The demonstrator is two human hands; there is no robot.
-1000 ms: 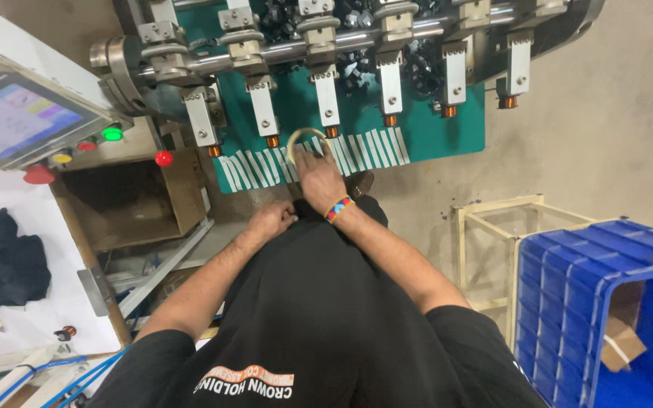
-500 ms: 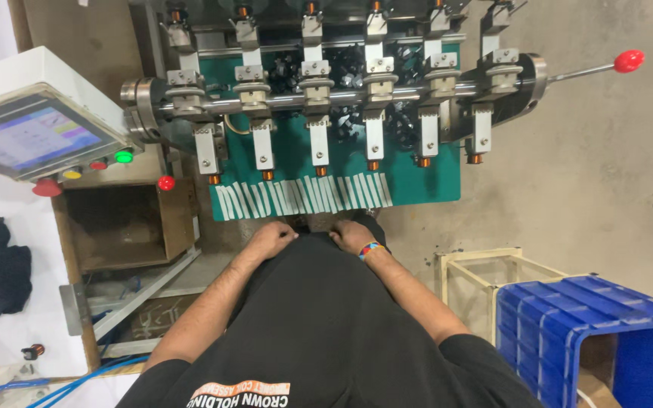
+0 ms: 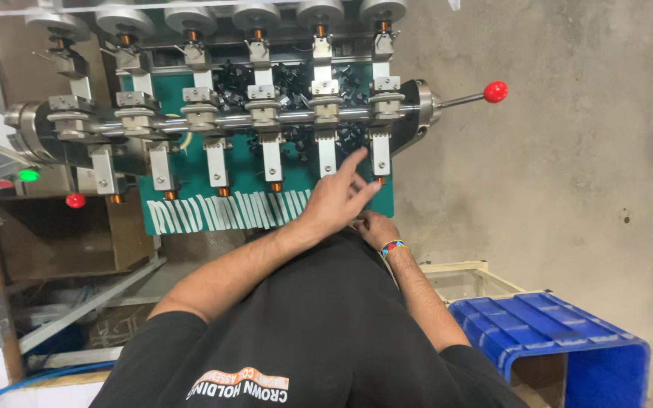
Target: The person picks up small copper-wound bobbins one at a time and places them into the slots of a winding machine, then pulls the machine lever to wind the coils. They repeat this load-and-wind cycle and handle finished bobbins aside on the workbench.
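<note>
A bare concrete floor (image 3: 568, 189) lies under a multi-station winding machine (image 3: 251, 113) with a green surface (image 3: 236, 174) behind its row of metal heads. The left hand (image 3: 338, 200) is stretched across the body to the second head from the right (image 3: 327, 147), fingers apart, the forefinger pointing up toward the rightmost head (image 3: 380, 151); it grips nothing. Half a second ago both hands rested low at the lap; now the left one has risen onto the green surface. The right hand (image 3: 376, 227) stays low at the surface's lower edge, partly hidden under the left, so I cannot tell whether it is closed; a beaded wristband (image 3: 391, 246) circles its wrist. White strips (image 3: 228, 211) line the lower edge. A red-knobbed lever (image 3: 495, 91) sticks out to the right, and a blue crate (image 3: 553, 332) stands on the floor.
</note>
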